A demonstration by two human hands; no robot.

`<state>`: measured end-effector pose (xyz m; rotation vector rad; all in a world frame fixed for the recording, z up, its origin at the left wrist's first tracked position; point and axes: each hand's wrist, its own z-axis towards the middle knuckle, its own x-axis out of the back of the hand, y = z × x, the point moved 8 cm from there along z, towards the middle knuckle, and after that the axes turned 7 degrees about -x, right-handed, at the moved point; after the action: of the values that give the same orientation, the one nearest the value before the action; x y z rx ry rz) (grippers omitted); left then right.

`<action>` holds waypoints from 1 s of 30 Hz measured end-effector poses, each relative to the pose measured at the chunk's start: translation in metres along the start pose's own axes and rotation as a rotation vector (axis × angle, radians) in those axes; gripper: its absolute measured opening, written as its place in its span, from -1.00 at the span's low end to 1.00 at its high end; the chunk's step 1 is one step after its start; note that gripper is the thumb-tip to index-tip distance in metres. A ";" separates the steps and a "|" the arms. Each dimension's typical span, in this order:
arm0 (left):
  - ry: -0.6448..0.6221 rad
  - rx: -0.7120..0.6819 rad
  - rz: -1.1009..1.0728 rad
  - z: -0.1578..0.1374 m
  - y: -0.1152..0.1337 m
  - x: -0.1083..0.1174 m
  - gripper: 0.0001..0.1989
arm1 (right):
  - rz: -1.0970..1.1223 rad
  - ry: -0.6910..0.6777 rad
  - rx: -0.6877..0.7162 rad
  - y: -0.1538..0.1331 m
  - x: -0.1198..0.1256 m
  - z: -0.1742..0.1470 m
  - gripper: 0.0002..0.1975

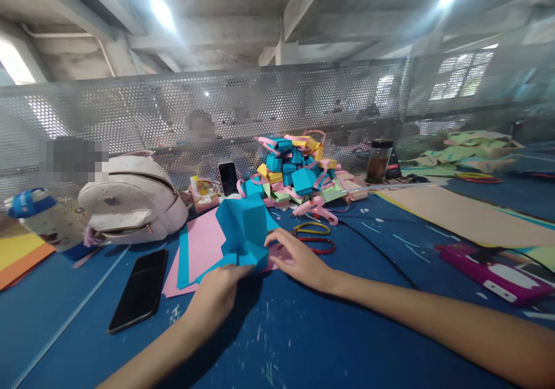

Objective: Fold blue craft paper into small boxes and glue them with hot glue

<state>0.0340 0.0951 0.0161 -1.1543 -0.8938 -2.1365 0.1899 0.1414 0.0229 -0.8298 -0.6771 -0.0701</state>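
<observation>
A sheet of blue paper (249, 224), creased and partly folded into a box-like shape, stands upright in front of me. My left hand (220, 288) has its fingers closed on the near lower edge of this paper. At the paper's right side, my right hand (301, 262) grips the edge between curved fingers and thumb; the fingertips are partly hidden. Beneath lies a stack of pink paper sheets (202, 233) with blue sheets among them. Just beyond my right hand are yellow-handled scissors (313, 227) and a red scissor handle (321, 245).
Finished-looking paper boxes (299, 166) with pink handles are piled at the back. A pink glue gun (316, 208) lies before them, its cord trailing right. A black phone (139, 289), a white backpack (134, 198) and a bottle (52, 221) stand left. A magenta device (494, 273) lies right.
</observation>
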 end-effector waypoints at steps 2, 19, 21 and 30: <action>0.045 -0.013 -0.034 0.003 0.000 0.010 -0.51 | 0.010 0.029 0.027 -0.004 0.006 0.000 -0.63; 0.214 -0.079 -0.212 0.004 0.025 0.030 -0.80 | 0.201 0.122 0.073 -0.014 0.021 -0.001 -0.71; 0.198 -0.104 -0.211 0.003 0.027 0.029 -0.81 | 0.205 0.115 0.075 -0.012 0.021 -0.001 -0.72; 0.031 -0.173 -0.349 -0.008 0.028 0.021 -0.54 | 0.240 0.131 0.083 -0.011 0.024 -0.001 -0.76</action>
<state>0.0399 0.0682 0.0388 -1.1077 -0.9695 -2.5492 0.2061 0.1384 0.0441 -0.8138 -0.4508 0.1193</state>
